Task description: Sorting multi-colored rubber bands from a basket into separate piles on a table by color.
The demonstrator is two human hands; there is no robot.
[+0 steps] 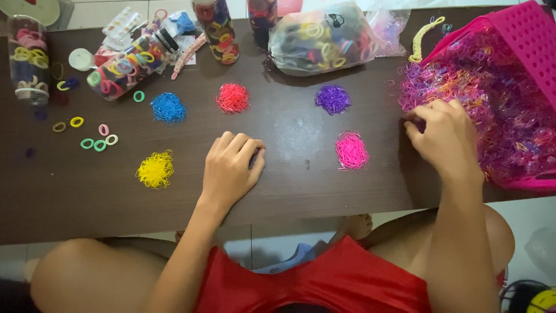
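Landmark: pink pile (351,150) of tiny elastic bands on the dark worktop (289,191)
Right hand (446,139): right of the pink pile, fingers pinched narrow in the mixed heap (463,87) spilling from a pink basket (521,40); whether they hold a band, I cannot tell
Left hand (230,168): left of the pink pile, fingers curled under, resting empty
Other piles: purple (332,99) above it; red (232,97), blue (168,108), yellow (155,170) further left
Risk: a dragged wrist could likely scatter the pink pile, or tangled bands could come out together
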